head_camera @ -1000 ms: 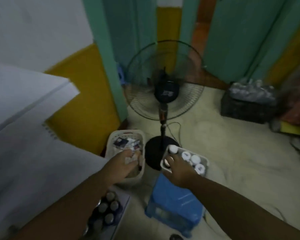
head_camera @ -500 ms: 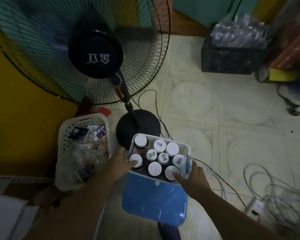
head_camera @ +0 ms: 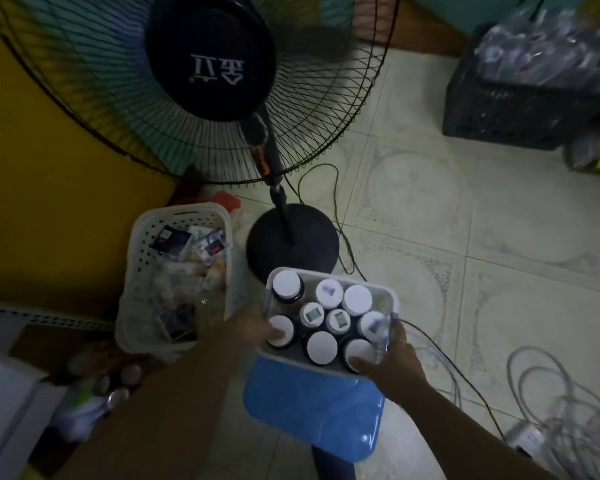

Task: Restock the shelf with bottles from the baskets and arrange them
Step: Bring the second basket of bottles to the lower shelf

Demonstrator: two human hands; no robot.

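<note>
While the left hand and right hand grip opposite sides of the clear tub at lower centre, its 9 white-capped bottles stand upright, caps facing the camera

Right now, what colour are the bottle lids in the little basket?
White, some with small labels; the head view shows the bottle lids from above.

Glossy blue plastic stool, perforated plastic basket, wire fan grille.
</note>
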